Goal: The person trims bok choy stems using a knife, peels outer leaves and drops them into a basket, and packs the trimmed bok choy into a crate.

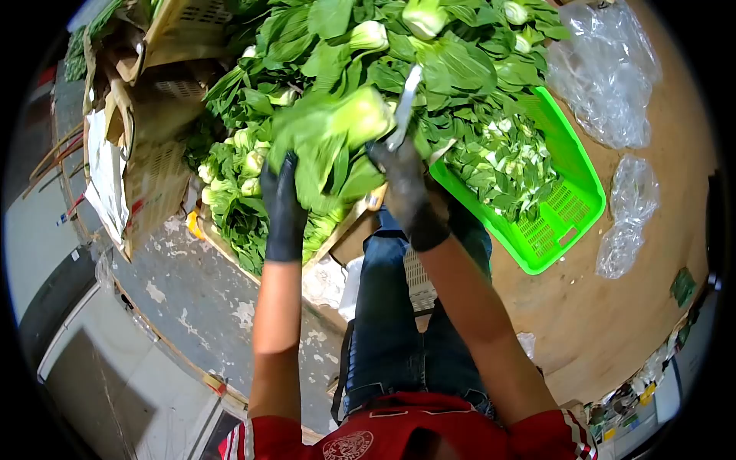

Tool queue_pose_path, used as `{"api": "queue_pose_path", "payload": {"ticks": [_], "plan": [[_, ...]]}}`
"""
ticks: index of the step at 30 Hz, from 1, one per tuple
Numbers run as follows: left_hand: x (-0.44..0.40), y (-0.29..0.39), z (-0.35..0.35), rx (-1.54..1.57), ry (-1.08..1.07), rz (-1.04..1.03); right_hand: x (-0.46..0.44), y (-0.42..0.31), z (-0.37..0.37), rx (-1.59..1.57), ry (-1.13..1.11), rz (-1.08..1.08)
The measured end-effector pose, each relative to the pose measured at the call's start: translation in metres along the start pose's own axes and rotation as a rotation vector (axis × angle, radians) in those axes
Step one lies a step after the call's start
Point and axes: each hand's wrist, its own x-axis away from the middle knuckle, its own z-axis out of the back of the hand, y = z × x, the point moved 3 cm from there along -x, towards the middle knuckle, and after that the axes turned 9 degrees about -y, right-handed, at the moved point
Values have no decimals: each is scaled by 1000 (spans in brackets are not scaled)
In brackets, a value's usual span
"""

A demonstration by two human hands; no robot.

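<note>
My left hand (282, 201), in a black glove, grips a head of bok choy (328, 138) by its leaves. Motion blurs this bok choy, and its pale base points right toward the blade. A knife (405, 106) is in my black-gloved right hand (406, 184), its blade pointing up and away from me. The gap between blade and base is small; whether they touch I cannot tell. Beyond both hands lies a large pile of bok choy (452, 65). Several more heads fill a crate (337, 239) below my left hand.
To the right, a bright green plastic basket (569, 146) holds trimmed leaves and pale cut pieces (506, 157). Crumpled clear plastic bags (606, 73) lie on the brown floor (567, 314) beyond it. Worn cardboard and slatted crates (165, 146) are stacked at the left.
</note>
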Motion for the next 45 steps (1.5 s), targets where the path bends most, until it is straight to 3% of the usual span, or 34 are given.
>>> {"api": "queue_pose_path", "payload": {"ticks": [1,2,4,6,7,9,10,11,14,15,17,19,20,21,24,25,27,29,33,34,35,37,39,41,42,43,45], "plan": [[-19,-13,-6,-21,8,-41,-11,-7,12,75,90,-12],[-49,-53,7,-77,-167,-114,-27,-9,33,130,56,50],[-51,-113,17,-323,-63,-65,-40,-23,77,233,-15,95],[-52,-130,7,-564,83,-115,-37,-52,119,404,64,40],[-49,-124,3,-245,148,-87,-21,-74,126,379,3,-8],[-21,-53,-21,-324,172,-307,4,-99,137,378,-209,-67],[-7,-8,-58,-405,77,-364,13,-107,139,390,-239,-10],[-7,2,-79,-526,-105,-389,21,-98,169,578,-50,-97],[-16,-28,-182,-733,-541,-501,27,-93,192,614,105,-40],[-26,-60,-212,-827,-646,-576,24,-76,228,529,181,-48],[-40,-122,-249,-1325,-976,-782,31,-57,296,22,302,14],[-59,-165,-248,-1518,-1125,-928,56,-47,372,447,478,-18],[-64,-171,-248,-1586,-1114,-968,77,-51,395,488,557,-100],[-59,-179,-246,-1654,-1102,-990,95,-48,444,765,618,-387],[-52,-187,-251,-1704,-1127,-838,112,-61,443,1168,729,-170],[-51,-189,-250,-1701,-1133,-833,101,-60,438,1214,658,-2],[-47,-193,-246,-1741,-1169,-868,72,-50,406,682,465,58],[-44,-185,-247,-1592,-1201,-824,49,-67,346,956,301,-121],[-10,-120,-263,-1214,-1194,-791,39,-89,273,1125,-149,274],[-1,-111,-269,-1065,-1203,-702,44,-97,265,973,-121,197],[8,-108,-272,-871,-1245,-597,55,-104,260,827,-133,-71],[24,-104,-276,-595,-937,-121,71,-99,253,769,-58,-41],[34,-95,-274,-865,-712,-264,88,-108,247,657,82,-36],[57,-101,-277,-372,-965,405,103,-118,242,665,162,55],[65,-83,-289,-482,-958,319,110,-130,231,545,160,161],[69,-88,-285,-448,-988,341,117,-145,228,707,133,129],[77,-84,-286,-597,-986,185,137,-180,239,1031,86,71]]}}
